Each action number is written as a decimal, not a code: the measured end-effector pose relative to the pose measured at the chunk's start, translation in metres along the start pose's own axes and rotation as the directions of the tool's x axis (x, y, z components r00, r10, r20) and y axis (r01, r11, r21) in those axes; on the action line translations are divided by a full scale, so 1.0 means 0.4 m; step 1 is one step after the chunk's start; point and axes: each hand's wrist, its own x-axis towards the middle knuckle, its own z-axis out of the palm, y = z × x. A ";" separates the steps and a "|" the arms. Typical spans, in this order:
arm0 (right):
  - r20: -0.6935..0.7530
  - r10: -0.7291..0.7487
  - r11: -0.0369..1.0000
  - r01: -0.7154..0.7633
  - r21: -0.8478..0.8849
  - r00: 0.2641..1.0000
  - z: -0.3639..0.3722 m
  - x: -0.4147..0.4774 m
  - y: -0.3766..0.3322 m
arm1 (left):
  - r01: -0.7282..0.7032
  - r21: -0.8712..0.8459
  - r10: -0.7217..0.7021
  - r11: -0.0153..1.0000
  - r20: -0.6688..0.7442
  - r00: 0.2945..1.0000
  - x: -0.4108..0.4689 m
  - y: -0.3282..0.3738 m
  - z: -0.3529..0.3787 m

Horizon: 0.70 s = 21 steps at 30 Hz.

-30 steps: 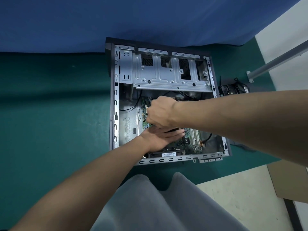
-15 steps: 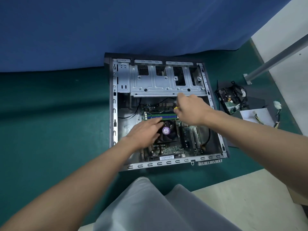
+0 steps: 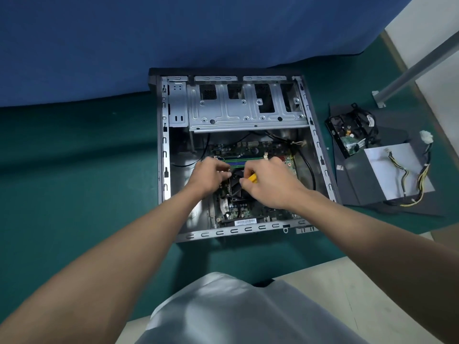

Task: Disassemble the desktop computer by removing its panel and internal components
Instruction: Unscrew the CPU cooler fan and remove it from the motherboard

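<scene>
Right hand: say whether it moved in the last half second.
Yes. The right hand, pinching a yellow tool, came toward the person: from the silver metal drive cage's edge to above the black cooler fan.

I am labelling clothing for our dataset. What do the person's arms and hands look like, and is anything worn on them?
Both arms are bare up to the picture's edge; no sleeves show. The left hand and the right hand wear no gloves, and neither wrist has a watch or band. Rings cannot be told.
</scene>
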 end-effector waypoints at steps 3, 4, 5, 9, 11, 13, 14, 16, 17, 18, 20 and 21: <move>0.008 0.008 1.000 -0.008 0.007 1.000 0.001 0.002 0.005 | 0.162 -0.101 -0.172 0.982 -0.098 0.980 -0.020 -0.016 0.015; 0.010 0.014 1.000 -0.014 0.014 1.000 -0.002 0.003 0.006 | 0.229 -0.187 -0.244 0.956 -0.063 0.968 -0.027 -0.025 0.023; 0.011 0.017 1.000 -0.018 0.021 1.000 -0.004 0.004 0.008 | 0.297 -0.259 -0.307 0.919 0.005 0.952 -0.037 -0.030 0.031; 0.022 0.006 1.000 -0.006 0.011 1.000 -0.010 0.005 0.001 | 0.315 -0.232 -0.300 0.920 0.100 0.949 -0.051 -0.049 0.050; 0.028 -0.001 1.000 0.001 -0.005 1.000 -0.009 0.006 -0.007 | 0.308 -0.191 -0.298 0.932 0.079 0.951 -0.056 -0.050 0.049; 0.030 -0.001 1.000 0.001 -0.024 1.000 -0.007 0.009 -0.018 | 0.308 -0.157 -0.293 0.938 0.112 0.950 -0.066 -0.047 0.045; 0.032 0.000 0.999 0.001 -0.032 0.999 -0.006 0.012 -0.022 | 0.297 -0.119 -0.281 0.947 0.134 0.950 -0.069 -0.047 0.043; 0.036 0.008 0.999 -0.006 -0.050 0.999 -0.002 0.017 -0.028 | 0.240 -0.061 -0.229 0.969 0.153 0.961 -0.076 -0.042 0.040; 0.038 0.011 0.998 -0.008 -0.059 0.999 0.000 0.019 -0.030 | 0.214 -0.066 -0.201 0.975 0.159 0.967 -0.081 -0.037 0.036; 0.039 0.013 0.998 -0.010 -0.067 0.999 0.003 0.020 -0.031 | 0.191 -0.081 -0.175 0.978 0.167 0.970 -0.085 -0.036 0.034; 0.043 0.019 0.997 -0.015 -0.074 0.999 0.007 0.021 -0.030 | 0.169 -0.094 -0.149 0.981 0.187 0.971 -0.088 -0.039 0.031; 0.046 0.025 0.997 -0.021 -0.076 0.999 0.009 0.021 -0.030 | 0.156 -0.087 -0.136 0.984 0.199 0.970 -0.090 -0.039 0.030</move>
